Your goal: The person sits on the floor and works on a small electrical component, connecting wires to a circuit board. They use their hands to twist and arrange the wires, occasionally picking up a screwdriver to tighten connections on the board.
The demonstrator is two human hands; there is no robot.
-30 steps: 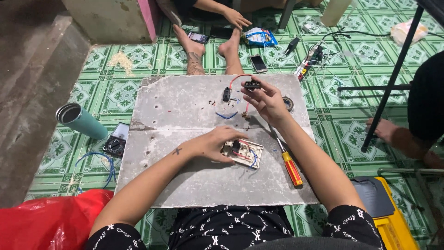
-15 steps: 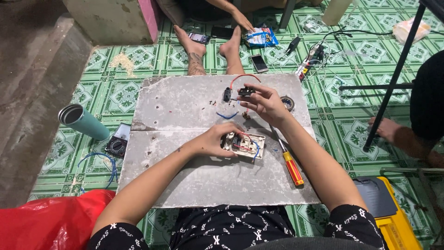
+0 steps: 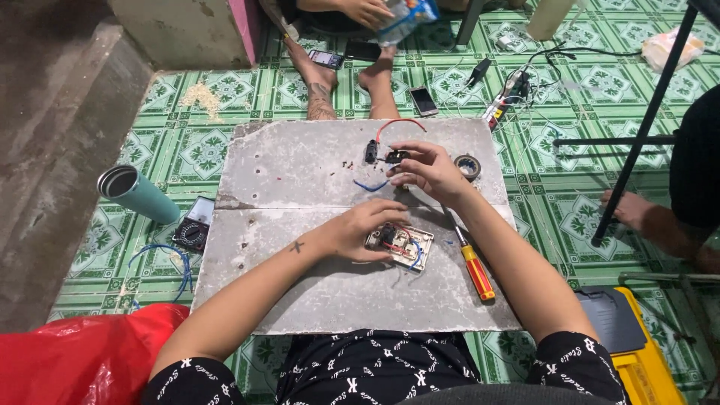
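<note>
A grey slab (image 3: 300,172) lies on the green tiled floor in front of me. My left hand (image 3: 360,229) rests on a white switch plate (image 3: 405,246) with wires, holding it down near the slab's middle. My right hand (image 3: 427,169) is further back, its fingers pinching a small black component (image 3: 395,157) joined to a red wire (image 3: 401,122). A second black part (image 3: 370,151) and a short blue wire (image 3: 371,185) lie beside it. A screwdriver (image 3: 474,266) with a red and yellow handle lies just right of the plate.
A roll of dark tape (image 3: 468,166) sits at the slab's right. A teal cup (image 3: 139,193), a multimeter (image 3: 193,233) and a blue wire coil lie left. Another person's feet (image 3: 379,86) and phones are beyond the slab. A yellow case (image 3: 645,352) is at right, a red bag (image 3: 82,360) at left.
My right hand has lifted slightly with the small black component. My left hand has stayed on the switch plate. The person opposite picked up a blue packet.
</note>
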